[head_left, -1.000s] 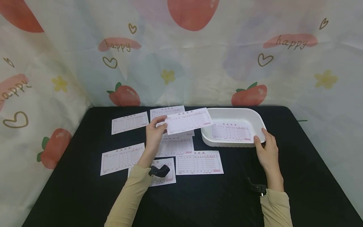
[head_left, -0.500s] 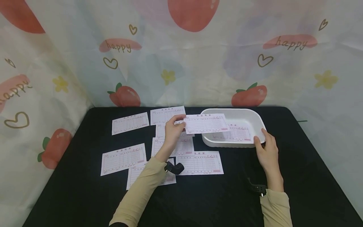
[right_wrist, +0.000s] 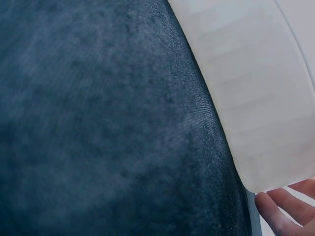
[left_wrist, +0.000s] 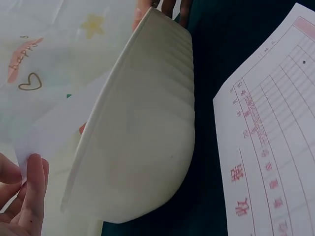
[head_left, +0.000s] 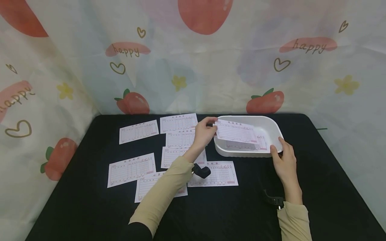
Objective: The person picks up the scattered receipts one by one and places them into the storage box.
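Note:
My left hand (head_left: 205, 131) pinches a printed receipt slip (head_left: 236, 131) at its left end. The slip is tilted over the left and middle part of a white plastic tray (head_left: 241, 154). Another receipt slip (head_left: 262, 143) lies inside the tray, partly covered by the held one. At the tray's right end, my right hand (head_left: 284, 159) grips the near corner between thumb and fingers. In the left wrist view, the left fingertips (left_wrist: 34, 182) hold the slip's edge beside the tray wall. The right fingertips (right_wrist: 268, 206) touch the tray's end in the right wrist view.
Several more receipt slips lie on the black tablecloth left of the tray, among them one at the far left (head_left: 138, 131), one nearer (head_left: 131, 169) and one before the tray (head_left: 223, 174). Some overlap. A patterned curtain (head_left: 193, 73) stands behind the table.
My left hand has carried the receipt slip rightward, from above the loose slips to over the tray, and the slip now slants down to the right. The right hand and tray have stayed put.

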{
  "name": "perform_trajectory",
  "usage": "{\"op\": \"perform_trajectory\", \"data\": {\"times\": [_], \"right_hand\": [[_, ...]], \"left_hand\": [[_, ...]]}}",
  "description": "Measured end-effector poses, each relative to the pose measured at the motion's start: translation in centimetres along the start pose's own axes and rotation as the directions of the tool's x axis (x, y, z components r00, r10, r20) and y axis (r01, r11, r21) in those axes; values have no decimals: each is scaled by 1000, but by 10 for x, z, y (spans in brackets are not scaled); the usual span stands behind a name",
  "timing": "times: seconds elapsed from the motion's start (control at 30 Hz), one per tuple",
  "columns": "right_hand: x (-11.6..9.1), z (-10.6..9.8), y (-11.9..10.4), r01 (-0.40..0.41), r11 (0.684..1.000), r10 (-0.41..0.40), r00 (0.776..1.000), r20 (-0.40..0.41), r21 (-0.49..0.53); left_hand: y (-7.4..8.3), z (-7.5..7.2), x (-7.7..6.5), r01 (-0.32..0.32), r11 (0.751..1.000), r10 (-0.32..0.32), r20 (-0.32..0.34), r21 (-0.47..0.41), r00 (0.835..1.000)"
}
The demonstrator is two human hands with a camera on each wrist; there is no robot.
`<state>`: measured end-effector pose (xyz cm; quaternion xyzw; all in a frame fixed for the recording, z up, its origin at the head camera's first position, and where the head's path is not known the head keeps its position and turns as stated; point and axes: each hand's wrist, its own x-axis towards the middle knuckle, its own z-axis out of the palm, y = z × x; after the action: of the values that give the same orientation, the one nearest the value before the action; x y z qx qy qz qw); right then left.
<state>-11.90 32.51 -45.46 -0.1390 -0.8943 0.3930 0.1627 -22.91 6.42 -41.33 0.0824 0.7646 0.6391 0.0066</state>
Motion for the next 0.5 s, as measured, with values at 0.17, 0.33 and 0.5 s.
{"op": "perform_trajectory", "data": {"times": [0.17,0.33,0.5], "right_hand": [[0,0,0,2,1000,-2,1000,1,1],[-1,0,-1,3,1000,-3,1000,-1,5],[-1,0,-1,3,1000,-3,1000,-6,3]], "left_hand": [[5,14,4,-28,998,25,52,64,998],[8,25,6,-66,984,55,74,164,996],[9,33,6,-99,973,81,92,208,992]]}}
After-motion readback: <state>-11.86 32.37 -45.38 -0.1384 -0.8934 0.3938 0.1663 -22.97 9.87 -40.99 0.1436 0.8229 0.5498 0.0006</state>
